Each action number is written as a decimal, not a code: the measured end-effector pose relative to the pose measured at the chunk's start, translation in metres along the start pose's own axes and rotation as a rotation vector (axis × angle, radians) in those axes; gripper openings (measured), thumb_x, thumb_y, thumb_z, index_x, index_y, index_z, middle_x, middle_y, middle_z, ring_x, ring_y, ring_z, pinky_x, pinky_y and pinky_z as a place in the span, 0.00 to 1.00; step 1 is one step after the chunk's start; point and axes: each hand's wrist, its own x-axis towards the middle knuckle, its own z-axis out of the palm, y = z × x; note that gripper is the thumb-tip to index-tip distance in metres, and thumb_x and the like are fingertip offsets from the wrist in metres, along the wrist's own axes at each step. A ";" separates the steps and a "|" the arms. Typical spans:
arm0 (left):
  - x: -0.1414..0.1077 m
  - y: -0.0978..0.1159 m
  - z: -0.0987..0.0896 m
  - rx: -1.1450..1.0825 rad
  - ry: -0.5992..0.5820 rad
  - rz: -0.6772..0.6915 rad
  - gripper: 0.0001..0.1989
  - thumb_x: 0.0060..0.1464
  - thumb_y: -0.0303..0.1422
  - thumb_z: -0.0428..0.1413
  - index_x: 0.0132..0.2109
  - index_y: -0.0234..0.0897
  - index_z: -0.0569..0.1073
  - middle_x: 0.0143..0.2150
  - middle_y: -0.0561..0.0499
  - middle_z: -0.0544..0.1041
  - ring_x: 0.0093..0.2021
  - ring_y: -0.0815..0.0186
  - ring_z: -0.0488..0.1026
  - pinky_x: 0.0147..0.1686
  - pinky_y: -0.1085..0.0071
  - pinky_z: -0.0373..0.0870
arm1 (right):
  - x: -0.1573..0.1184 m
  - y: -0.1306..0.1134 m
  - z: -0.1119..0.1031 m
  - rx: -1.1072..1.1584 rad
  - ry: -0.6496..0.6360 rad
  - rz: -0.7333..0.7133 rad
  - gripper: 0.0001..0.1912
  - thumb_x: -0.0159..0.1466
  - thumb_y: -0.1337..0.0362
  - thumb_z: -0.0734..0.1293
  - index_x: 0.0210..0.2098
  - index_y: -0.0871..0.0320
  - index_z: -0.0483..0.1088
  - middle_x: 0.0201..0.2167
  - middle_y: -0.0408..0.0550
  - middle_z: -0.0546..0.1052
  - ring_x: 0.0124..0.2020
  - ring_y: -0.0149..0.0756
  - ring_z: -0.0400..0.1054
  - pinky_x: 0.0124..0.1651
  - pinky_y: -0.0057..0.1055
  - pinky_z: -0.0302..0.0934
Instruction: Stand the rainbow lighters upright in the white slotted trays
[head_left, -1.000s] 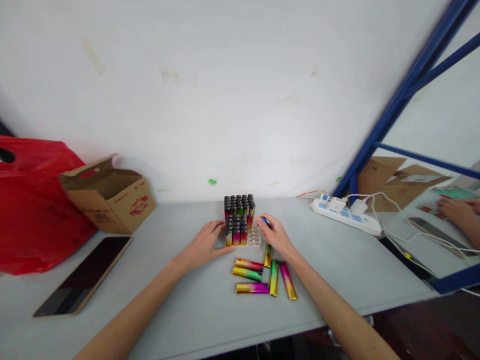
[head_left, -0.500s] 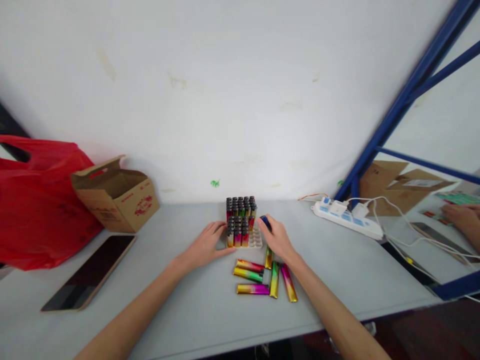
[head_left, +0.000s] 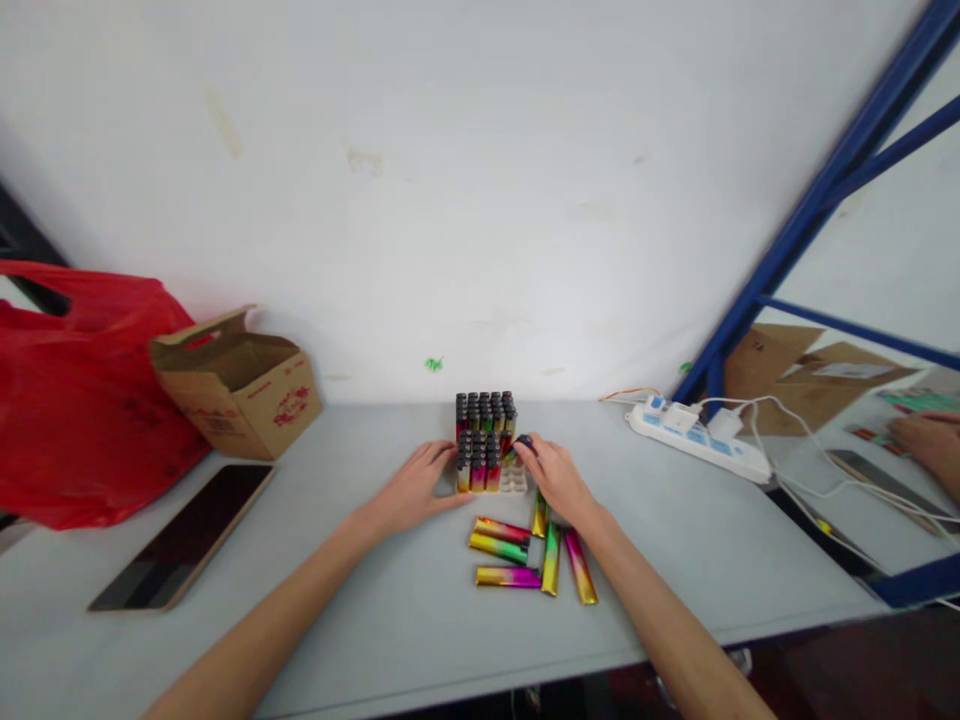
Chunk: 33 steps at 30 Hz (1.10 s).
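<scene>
A pale tray [head_left: 514, 483] stands on the table, packed with upright lighters [head_left: 478, 470] with black tops and shiny coloured bodies. Bare sockets show at its front right corner. My left hand [head_left: 420, 488] holds the tray's left side, fingers along the edge and thumb at the front corner. Over the right side, my right hand [head_left: 559, 478] pinches a lighter [head_left: 514, 452] by its dark top, its body tilted toward the sockets. Several loose lighters [head_left: 550, 560] in yellow, green, red and purple lie in front of the tray, partly under my right wrist.
At the left are a phone [head_left: 184, 540], an open cardboard box [head_left: 240, 390] and a red plastic bag [head_left: 82, 400]. A white power strip [head_left: 701, 440] with cables lies at the right beside a blue metal frame [head_left: 795, 240]. Beyond the frame, another person's hand [head_left: 926, 437] shows.
My right hand has brought the lighter slightly left and down, from beside the tray to over its right-hand sockets. My left hand stays at the tray. The view has shifted slightly.
</scene>
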 end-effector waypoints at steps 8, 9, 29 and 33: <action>-0.001 -0.004 0.003 0.012 -0.015 -0.022 0.37 0.62 0.61 0.60 0.64 0.36 0.73 0.63 0.38 0.75 0.64 0.47 0.72 0.68 0.52 0.69 | 0.004 -0.011 -0.003 -0.449 -0.157 -0.086 0.10 0.78 0.61 0.63 0.43 0.57 0.73 0.45 0.55 0.80 0.49 0.47 0.75 0.52 0.39 0.62; -0.001 -0.004 0.003 0.012 -0.014 -0.020 0.37 0.62 0.61 0.59 0.64 0.36 0.72 0.63 0.38 0.75 0.64 0.47 0.72 0.68 0.52 0.69 | 0.005 -0.014 -0.006 -0.462 -0.165 -0.083 0.10 0.78 0.61 0.63 0.43 0.57 0.74 0.45 0.55 0.80 0.49 0.46 0.75 0.52 0.39 0.62; -0.002 -0.005 0.007 0.016 0.005 -0.016 0.36 0.62 0.61 0.59 0.64 0.39 0.73 0.63 0.39 0.75 0.64 0.48 0.73 0.66 0.52 0.70 | -0.011 0.009 -0.040 -0.001 -0.174 0.205 0.09 0.69 0.65 0.64 0.47 0.59 0.73 0.36 0.51 0.79 0.39 0.42 0.75 0.47 0.37 0.65; -0.003 -0.005 0.007 0.033 -0.008 -0.019 0.37 0.62 0.61 0.59 0.65 0.38 0.72 0.64 0.39 0.74 0.64 0.48 0.73 0.67 0.52 0.70 | 0.009 0.014 -0.032 0.462 -0.085 0.268 0.14 0.71 0.50 0.62 0.46 0.53 0.66 0.28 0.38 0.72 0.23 0.34 0.66 0.31 0.31 0.62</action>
